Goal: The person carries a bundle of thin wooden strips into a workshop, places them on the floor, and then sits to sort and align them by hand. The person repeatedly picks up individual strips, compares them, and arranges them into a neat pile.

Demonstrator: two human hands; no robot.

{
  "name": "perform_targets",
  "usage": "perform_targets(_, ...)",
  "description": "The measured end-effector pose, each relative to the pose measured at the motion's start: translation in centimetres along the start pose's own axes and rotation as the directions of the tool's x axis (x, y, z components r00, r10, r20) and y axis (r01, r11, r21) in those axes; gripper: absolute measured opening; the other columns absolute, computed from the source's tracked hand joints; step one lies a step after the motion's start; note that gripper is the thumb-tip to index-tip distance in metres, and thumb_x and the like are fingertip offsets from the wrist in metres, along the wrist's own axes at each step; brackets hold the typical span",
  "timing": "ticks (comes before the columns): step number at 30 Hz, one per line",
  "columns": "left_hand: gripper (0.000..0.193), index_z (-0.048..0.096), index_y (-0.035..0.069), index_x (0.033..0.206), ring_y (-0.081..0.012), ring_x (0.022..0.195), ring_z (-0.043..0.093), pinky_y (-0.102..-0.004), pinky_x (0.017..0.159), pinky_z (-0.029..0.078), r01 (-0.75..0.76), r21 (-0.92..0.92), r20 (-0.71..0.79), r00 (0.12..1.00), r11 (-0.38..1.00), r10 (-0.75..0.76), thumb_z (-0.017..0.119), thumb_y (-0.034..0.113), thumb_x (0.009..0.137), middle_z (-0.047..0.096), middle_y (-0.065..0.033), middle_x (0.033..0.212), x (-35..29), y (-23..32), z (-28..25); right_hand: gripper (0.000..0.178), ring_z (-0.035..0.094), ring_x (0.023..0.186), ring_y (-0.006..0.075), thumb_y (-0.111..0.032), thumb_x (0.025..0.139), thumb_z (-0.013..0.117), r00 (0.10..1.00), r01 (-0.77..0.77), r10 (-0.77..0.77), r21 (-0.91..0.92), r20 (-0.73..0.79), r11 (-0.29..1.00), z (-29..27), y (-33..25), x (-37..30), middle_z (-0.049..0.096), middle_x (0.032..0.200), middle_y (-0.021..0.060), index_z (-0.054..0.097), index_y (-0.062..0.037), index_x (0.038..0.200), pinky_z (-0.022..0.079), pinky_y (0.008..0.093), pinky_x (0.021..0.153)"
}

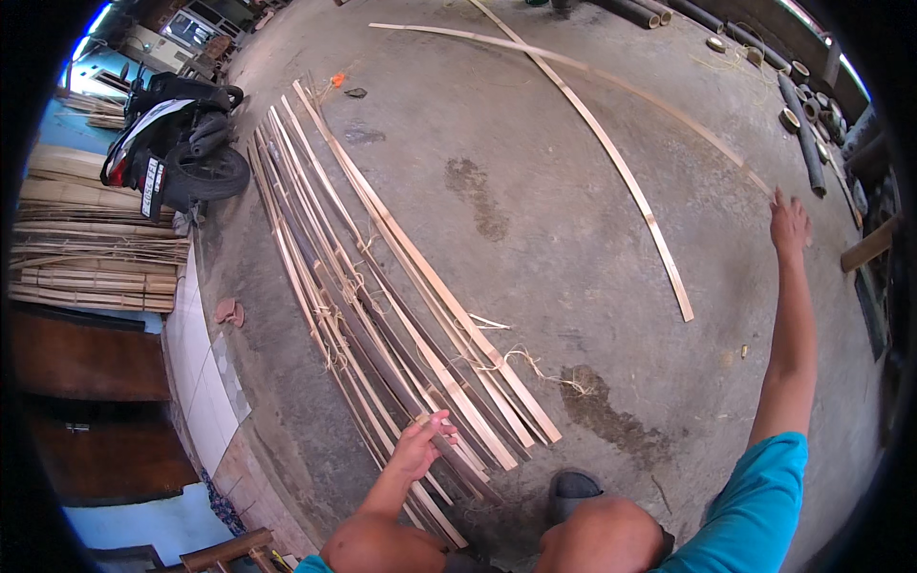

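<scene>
My left hand (416, 449) is closed round a dark bamboo strip (447, 447) near the close end of a long bundle. The bundle of pale and dark bamboo strips (382, 304) lies on the floor in front of me, with thin ties round it in several places. Far out to the right, my right hand (791, 224) has its fingers stretched and somewhat apart. Its fingertips are at the near end of a long, blurred bamboo strip (669, 107); firm contact is unclear. That strip crosses a second pale strip (616, 158) on the floor.
A motorbike (177, 148) stands at the far left, above stacked bamboo (95, 239) by the wall. Dark bamboo tubes (802, 134) and cut rings lie at the far right. An orange scrap (337, 80) lies beyond the bundle. My knee and dark sandal (573, 485) are close in front.
</scene>
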State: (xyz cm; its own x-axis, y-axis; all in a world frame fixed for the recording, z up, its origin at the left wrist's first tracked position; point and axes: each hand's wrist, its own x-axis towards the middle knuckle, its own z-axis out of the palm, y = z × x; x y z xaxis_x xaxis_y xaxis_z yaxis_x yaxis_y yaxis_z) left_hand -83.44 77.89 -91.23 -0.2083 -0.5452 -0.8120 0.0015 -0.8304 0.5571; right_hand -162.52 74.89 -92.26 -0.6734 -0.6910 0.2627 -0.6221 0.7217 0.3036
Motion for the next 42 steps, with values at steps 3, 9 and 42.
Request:
perform_targets(3,0.041,0.052,0.004,0.133,-0.0213,0.094,0.066,-0.0352,0.086,0.055,0.0,0.003,0.004,1.0,1.0,0.0,0.052,0.03,0.102,0.065,-0.0105,0.105,0.1,0.1,0.5,0.052,0.044,0.132,0.0388,-0.028,0.098,0.054,0.997,0.032,-0.035,0.032,0.071,0.999,0.5,-4.5,-0.4,0.039,0.15,0.0188,0.039,-0.023,0.148,0.039,0.0528,0.106)
perform_targets(9,0.043,0.048,0.005,0.137,-0.0231,0.093,0.066,-0.0363,0.084,0.056,-0.064,-0.056,0.018,0.998,0.996,0.065,0.05,0.032,0.103,0.064,-0.0112,0.106,-1.0,0.3,-0.3,0.053,0.05,0.124,0.0397,-0.034,0.089,0.066,0.933,0.226,-0.326,0.456,0.151,0.861,-2.1,-18.4,-13.6,0.047,0.139,0.022,0.052,-0.011,0.136,0.042,0.0489,0.101)
perform_targets(42,0.027,0.065,0.005,0.106,-0.029,0.096,0.062,-0.0373,0.086,0.051,-0.273,0.781,-0.344,0.562,0.562,0.752,0.069,0.026,0.089,0.063,-0.0137,0.099,-0.8,-3.1,-17.3,0.045,0.063,0.058,0.0227,-0.014,0.101,0.048,0.859,0.06,-0.511,0.997,-0.028,0.046,-25.2,-25.1,-40.8,0.065,0.08,0.0212,0.045,-0.0131,0.145,0.049,0.0318,0.059)
